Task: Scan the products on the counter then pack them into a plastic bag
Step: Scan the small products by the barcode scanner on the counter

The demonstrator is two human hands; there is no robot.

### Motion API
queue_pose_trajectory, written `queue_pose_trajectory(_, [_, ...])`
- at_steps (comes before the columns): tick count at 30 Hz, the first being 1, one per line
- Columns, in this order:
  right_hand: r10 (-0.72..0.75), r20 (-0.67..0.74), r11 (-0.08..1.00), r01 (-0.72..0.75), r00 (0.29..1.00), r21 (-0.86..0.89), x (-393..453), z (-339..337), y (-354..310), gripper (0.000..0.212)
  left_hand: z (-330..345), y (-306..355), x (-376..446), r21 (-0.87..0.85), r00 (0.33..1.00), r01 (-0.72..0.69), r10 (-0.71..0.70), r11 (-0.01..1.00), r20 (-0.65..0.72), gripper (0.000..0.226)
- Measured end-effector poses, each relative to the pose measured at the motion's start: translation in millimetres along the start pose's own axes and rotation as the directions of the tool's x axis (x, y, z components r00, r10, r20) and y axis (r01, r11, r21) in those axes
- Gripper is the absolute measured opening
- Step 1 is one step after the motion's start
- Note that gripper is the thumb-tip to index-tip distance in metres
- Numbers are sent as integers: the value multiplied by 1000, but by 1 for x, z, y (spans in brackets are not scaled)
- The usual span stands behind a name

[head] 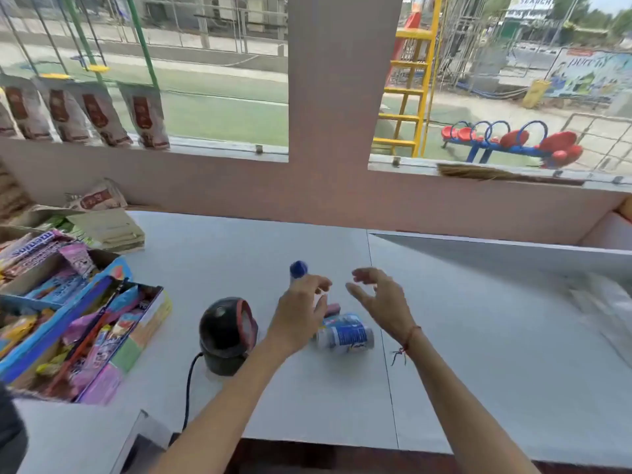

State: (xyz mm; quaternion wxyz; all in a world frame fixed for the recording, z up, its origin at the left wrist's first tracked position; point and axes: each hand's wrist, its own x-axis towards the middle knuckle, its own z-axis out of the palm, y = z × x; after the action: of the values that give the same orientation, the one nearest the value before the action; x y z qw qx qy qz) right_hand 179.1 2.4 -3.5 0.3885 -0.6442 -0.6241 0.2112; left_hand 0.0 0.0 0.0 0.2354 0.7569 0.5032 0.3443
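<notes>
A blue-capped bottle (298, 269) stands on the white counter (239, 254); only its cap and neck show above my left hand (301, 313), whose fingers curl around or just in front of it. A white and blue labelled container (345, 333) lies on its side just right of that hand, with a small pink item (332, 308) behind it. My right hand (379, 299) hovers open above the lying container, fingers spread, holding nothing. The black dome scanner (227, 331) sits left of my left hand. Clear plastic bags (602, 302) lie at the far right.
Open cardboard boxes of wrapped snacks (78, 323) fill the left side of the counter. Folded paper bags (109, 229) lie behind them. The scanner's black cable (188, 388) runs toward the near edge. A wall with windows stands behind the counter, packets (143, 114) hanging at the left window.
</notes>
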Motion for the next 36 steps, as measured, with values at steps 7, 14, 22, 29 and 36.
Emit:
queue_pose_trajectory(7, [137, 350, 961, -40, 927, -272, -52, 26, 56, 54, 46, -48, -47, 50, 885, 353, -351, 934, 305, 38])
queue_pose_trajectory(14, [340, 345, 876, -429, 875, 222, -57, 9, 52, 44, 45, -46, -51, -500, 821, 569, -410, 653, 398, 37])
queue_pose_trajectory(22, [417, 522, 438, -667, 744, 602, -62, 10, 17, 51, 44, -15, -49, -642, 874, 483, -288, 595, 390, 56])
queue_pose_trajectory(29, [275, 476, 439, -549, 836, 711, -54, -9, 10, 42, 28, -12, -52, -753, 776, 623, -294, 214, 558, 40])
queue_pose_trajectory(36, [186, 493, 441, -521, 850, 731, -52, -2, -10, 44, 23, -11, -59, -653, 609, 755, -307, -60, 732, 70])
